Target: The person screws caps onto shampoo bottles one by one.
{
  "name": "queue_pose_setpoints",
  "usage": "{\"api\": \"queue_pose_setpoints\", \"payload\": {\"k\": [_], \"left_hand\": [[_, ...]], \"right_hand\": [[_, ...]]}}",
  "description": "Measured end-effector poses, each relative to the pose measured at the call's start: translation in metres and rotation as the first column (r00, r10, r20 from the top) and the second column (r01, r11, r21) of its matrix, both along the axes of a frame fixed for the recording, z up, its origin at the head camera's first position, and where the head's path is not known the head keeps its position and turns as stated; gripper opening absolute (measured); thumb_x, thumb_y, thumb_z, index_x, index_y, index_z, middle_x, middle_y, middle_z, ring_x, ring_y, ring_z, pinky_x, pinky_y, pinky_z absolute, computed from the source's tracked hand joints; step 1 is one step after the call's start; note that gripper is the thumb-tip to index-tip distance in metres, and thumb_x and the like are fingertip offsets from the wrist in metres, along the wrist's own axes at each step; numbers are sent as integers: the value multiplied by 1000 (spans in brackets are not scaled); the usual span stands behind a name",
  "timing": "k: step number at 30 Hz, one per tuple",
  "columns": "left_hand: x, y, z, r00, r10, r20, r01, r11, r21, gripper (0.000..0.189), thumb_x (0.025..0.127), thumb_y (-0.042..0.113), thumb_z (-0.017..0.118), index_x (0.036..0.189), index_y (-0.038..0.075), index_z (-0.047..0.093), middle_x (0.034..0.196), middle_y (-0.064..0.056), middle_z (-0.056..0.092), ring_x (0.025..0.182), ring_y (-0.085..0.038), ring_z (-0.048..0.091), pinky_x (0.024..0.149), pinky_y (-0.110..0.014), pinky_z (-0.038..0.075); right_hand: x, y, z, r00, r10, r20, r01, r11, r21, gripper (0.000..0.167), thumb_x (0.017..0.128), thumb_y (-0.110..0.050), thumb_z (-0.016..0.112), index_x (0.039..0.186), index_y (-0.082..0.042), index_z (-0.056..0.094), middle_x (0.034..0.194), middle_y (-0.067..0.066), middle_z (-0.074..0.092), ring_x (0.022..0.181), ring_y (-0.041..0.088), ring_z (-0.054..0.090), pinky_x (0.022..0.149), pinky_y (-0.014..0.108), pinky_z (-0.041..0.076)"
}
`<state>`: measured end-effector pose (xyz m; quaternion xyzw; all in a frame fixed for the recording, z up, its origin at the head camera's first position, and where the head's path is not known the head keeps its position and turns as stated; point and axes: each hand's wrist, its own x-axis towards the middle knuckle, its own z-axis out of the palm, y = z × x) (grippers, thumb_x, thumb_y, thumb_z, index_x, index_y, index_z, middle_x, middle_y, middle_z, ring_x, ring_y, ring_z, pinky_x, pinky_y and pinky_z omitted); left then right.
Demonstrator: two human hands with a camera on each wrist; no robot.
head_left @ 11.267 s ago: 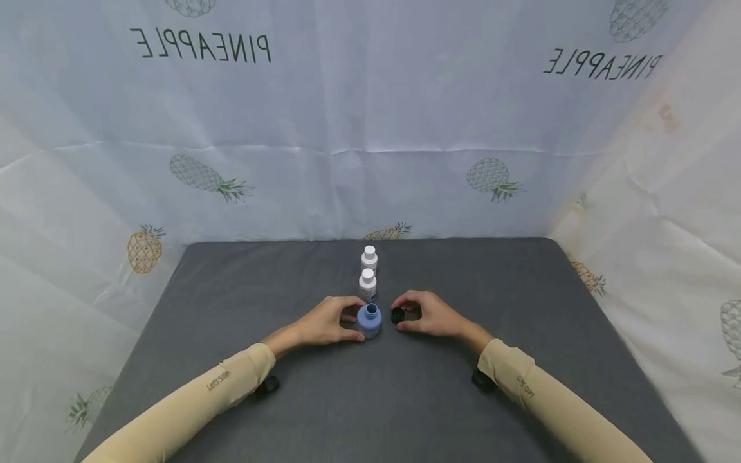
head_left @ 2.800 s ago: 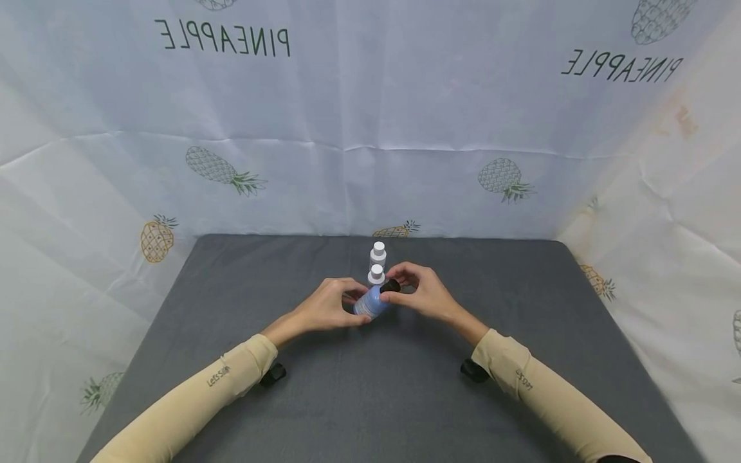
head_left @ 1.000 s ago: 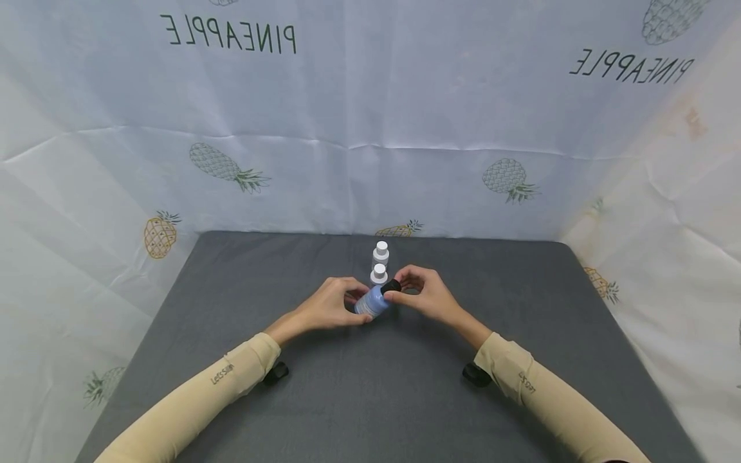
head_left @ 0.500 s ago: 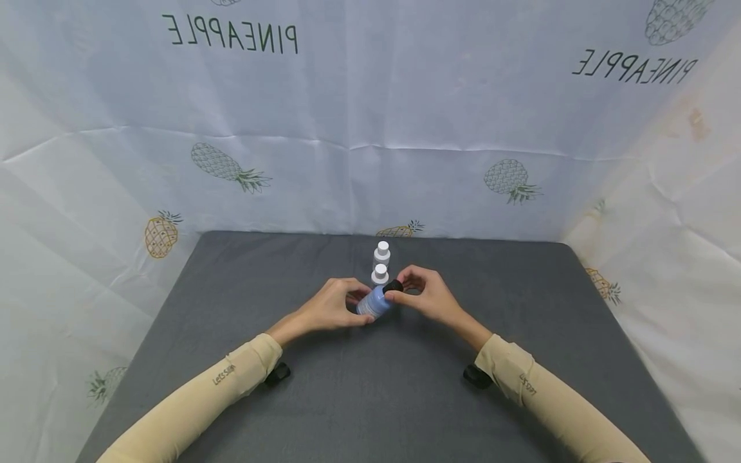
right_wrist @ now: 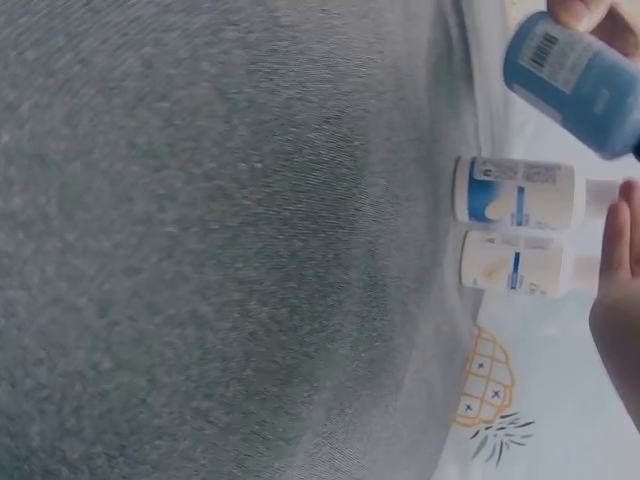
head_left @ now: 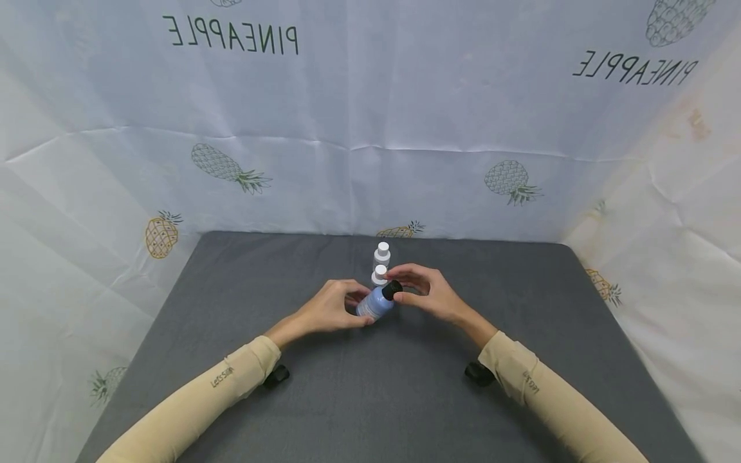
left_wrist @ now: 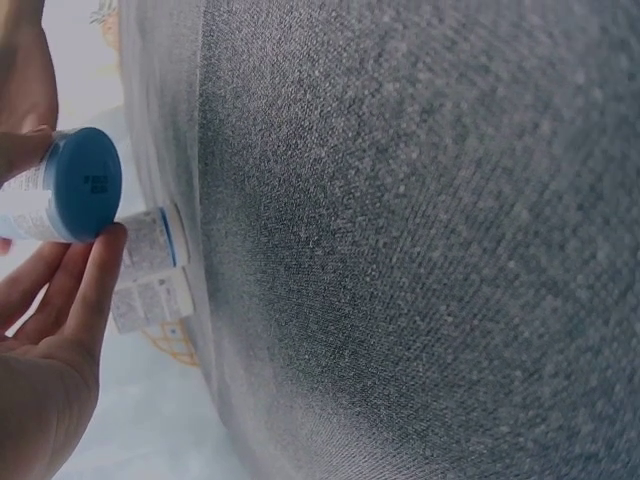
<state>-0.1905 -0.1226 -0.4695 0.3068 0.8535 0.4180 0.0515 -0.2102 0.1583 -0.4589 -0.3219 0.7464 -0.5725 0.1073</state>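
In the head view, my left hand [head_left: 332, 307] grips a blue bottle [head_left: 373, 305] around its body, thumb on the near side and fingers behind. The bottle is tilted, its black cap [head_left: 392, 289] leaning up to the right. In the left wrist view the round blue base [left_wrist: 90, 185] is lifted off the table. Around the cap, my right hand [head_left: 429, 292] has its fingers spread, the thumb tip close to it; whether it touches cannot be told. Just behind stand two white bottles, the nearer one [head_left: 379, 276] partly hidden and the farther one [head_left: 381, 255] upright.
A dark grey cloth-covered table [head_left: 370, 399] lies under both arms. Behind it hangs a pale curtain [head_left: 405, 96] printed with pineapples. Black wrist devices, one [head_left: 276, 376] on the left and one [head_left: 479, 373] on the right, sit under the cuffs.
Long before, the blue bottle stood uncapped with the black cap in my right hand; now the cap is on and the bottle tilted. Within the last half second, my right fingers have spread from the cap.
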Motion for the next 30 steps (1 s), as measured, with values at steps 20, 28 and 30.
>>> {"api": "queue_pose_setpoints", "payload": {"k": [20,28,30], "left_hand": [[3,-2,-2,1000,-9,29,8,1000,6,42,87,19,91,123,3,77,115,-9,79,106,-20,77,93,-26,67],[3,-1,-2,1000,-8,28,7,1000,15,43,87,21,91,123,2,77,115,-9,78,106,-19,77,93,-24,66],[3,-1,-2,999,-6,33,6,1000,15,43,87,21,91,124,2,77,115,-9,78,106,-20,77,93,-24,66]], "right_hand": [[-2,1,-1,995,68,-69,-69,998,-9,42,96,4,78,136,2,69,135,27,71,121,5,71,108,25,60],[1,-1,-3,997,-12,-70,13,1000,11,40,93,3,82,132,0,71,127,24,74,112,6,72,102,25,62],[2,-2,-2,997,-34,-71,35,999,19,40,92,2,82,130,0,72,125,22,75,110,7,72,101,26,62]]}}
